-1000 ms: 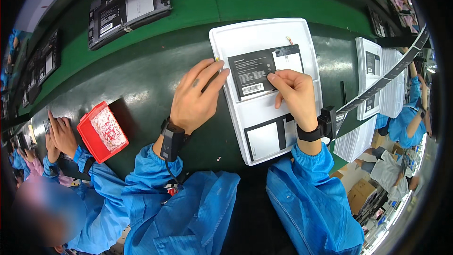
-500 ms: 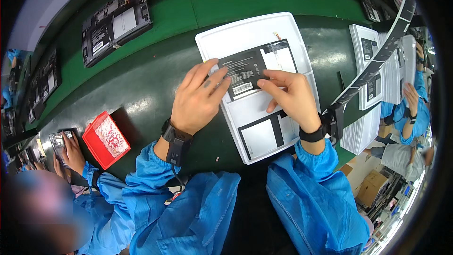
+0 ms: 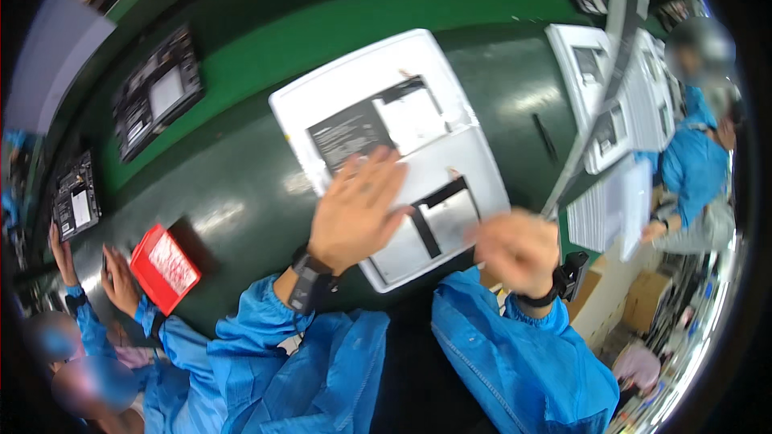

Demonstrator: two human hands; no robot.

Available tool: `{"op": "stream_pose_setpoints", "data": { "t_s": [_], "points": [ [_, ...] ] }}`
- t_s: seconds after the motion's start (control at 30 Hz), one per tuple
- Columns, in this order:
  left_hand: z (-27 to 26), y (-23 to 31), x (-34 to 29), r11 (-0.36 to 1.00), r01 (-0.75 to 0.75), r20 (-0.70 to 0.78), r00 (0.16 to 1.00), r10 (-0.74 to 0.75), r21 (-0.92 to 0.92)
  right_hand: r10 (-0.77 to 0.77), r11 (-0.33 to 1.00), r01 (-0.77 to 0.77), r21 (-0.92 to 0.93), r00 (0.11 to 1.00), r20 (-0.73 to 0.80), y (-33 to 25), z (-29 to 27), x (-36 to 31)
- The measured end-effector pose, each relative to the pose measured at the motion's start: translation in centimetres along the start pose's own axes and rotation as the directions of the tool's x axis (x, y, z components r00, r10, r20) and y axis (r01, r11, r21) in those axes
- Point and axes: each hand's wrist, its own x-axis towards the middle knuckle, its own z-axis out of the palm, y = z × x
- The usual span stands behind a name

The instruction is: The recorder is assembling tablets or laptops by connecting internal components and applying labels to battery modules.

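A white two-compartment tray (image 3: 438, 52) lies on the bench in front of me. Its far compartment holds a flat black-and-silver battery pack (image 3: 347, 130) with a short wire lead, and a similar battery pack (image 3: 454, 221) is in the near one. My left hand (image 3: 358, 213) lies flat with fingers stretched out, its fingertips over the near edge of the far pack. Off the tray's near right corner is my right hand (image 3: 519, 253). Motion smears its fingers, so whether they hold anything is unclear. Dark bands circle both my wrists.
A long strip (image 3: 591, 133) hangs down at the right, close to my right hand. Beyond it stand stacked white trays (image 3: 575, 88). A dark pen-like stick (image 3: 544, 137) lies nearby. To the left are a red box (image 3: 153, 277), opened laptop bases (image 3: 157, 100) and a co-worker's hands (image 3: 121, 281).
My right hand has left the far battery pack and moved nearer and right, off the tray. My left hand has slid from the pack's left edge to its near edge. The view has shifted.
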Motion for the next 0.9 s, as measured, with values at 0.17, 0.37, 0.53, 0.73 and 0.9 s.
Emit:
{"op": "stream_pose_setpoints", "data": {
  "t_s": [0.17,0.37,0.53,0.73,0.9],
  "points": [
    [0.0,-0.4,1.1,0.973,0.123,-0.324,0.928,-0.183,-0.196,0.149,0.986,-0.159,0.044,0.739,-0.657,-0.7,-5.2,-4.0],
    [0.9,-0.2,4.9,0.98,-0.019,-0.287,0.957,-0.039,-0.198,0.528,0.849,-0.484,0.212,0.792,-0.306,7.7,-7.6,-3.8],
    [2.0,7.8,7.2,0.853,0.092,-0.024,0.992,-0.121,-0.513,0.617,0.745,-0.453,0.489,0.747,-0.247,7.1,-7.6,-6.4],
    [5.1,12.6,8.4,-0.194,0.395,0.426,0.892,-0.152,-0.898,0.431,0.9,-0.338,0.275,0.785,-0.445,2.7,-6.9,-5.5],
    [5.0,13.0,8.3,-0.316,0.405,0.455,0.885,-0.103,-0.858,0.438,0.897,-0.422,0.129,0.817,-0.376,2.4,-7.9,-7.2]
  ]
}}
